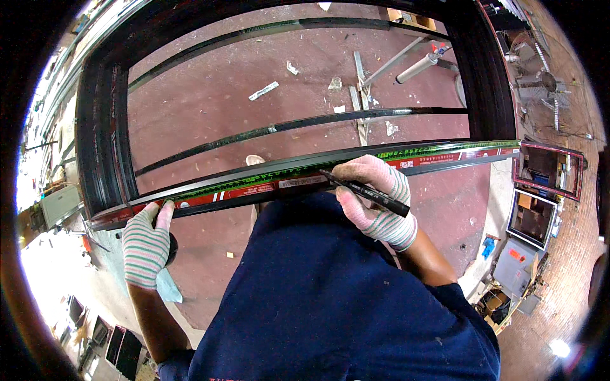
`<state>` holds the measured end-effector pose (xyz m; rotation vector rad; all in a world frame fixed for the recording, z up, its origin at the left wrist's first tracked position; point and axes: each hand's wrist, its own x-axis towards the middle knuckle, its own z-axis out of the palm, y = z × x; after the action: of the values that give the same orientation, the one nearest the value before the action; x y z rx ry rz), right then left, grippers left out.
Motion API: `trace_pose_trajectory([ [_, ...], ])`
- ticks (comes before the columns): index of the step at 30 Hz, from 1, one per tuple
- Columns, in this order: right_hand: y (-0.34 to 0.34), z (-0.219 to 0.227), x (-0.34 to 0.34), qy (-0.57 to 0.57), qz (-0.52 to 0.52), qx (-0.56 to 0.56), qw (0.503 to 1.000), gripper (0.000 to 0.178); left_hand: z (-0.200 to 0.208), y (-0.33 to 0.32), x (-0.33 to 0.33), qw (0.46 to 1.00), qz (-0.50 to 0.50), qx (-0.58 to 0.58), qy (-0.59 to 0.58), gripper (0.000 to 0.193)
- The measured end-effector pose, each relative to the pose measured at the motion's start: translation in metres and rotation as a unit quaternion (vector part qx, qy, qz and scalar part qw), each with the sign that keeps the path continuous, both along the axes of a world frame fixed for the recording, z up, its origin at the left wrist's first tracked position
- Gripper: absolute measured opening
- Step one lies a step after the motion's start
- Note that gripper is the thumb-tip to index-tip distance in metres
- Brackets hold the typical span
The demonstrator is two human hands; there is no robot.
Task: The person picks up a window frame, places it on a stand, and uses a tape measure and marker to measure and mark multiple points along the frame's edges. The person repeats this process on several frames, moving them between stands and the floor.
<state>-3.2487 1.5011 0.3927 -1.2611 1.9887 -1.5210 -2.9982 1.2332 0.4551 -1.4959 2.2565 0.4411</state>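
Note:
A large black window-like frame (100,136) lies in front of me, its near bar carrying a red printed film (255,190). Along that bar runs the green blade of a tape measure (413,152). My left hand (145,251), in a striped knit glove, is at the bar's left end, thumb and fingertips on its edge by the blade. A dark rounded part, seemingly the tape's case, shows beside the palm, mostly hidden. My right hand (387,219), gloved alike, holds a black marker pen (375,195). Its tip meets the near bar around the middle, beside the blade.
Slim dark crossbars (305,130) span the frame above a reddish floor (210,120) littered with scraps. A grey-white cylinder (416,68) stands past the far side. Smaller framed panels (532,218) and a grey box (512,263) are at the right; a pale cabinet (60,206) is left.

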Motion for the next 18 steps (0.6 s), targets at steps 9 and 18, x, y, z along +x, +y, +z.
trace_pose_trajectory([
  [9,-0.007,0.001,0.005,0.002,0.012,0.047,0.999,0.022,-0.012,-0.011,0.014,0.999,-0.012,-0.004,0.038,0.062],
  [18,-0.011,0.002,0.002,0.016,0.031,0.061,0.998,0.022,0.001,-0.015,0.0,0.998,-0.009,0.048,0.041,0.055],
])
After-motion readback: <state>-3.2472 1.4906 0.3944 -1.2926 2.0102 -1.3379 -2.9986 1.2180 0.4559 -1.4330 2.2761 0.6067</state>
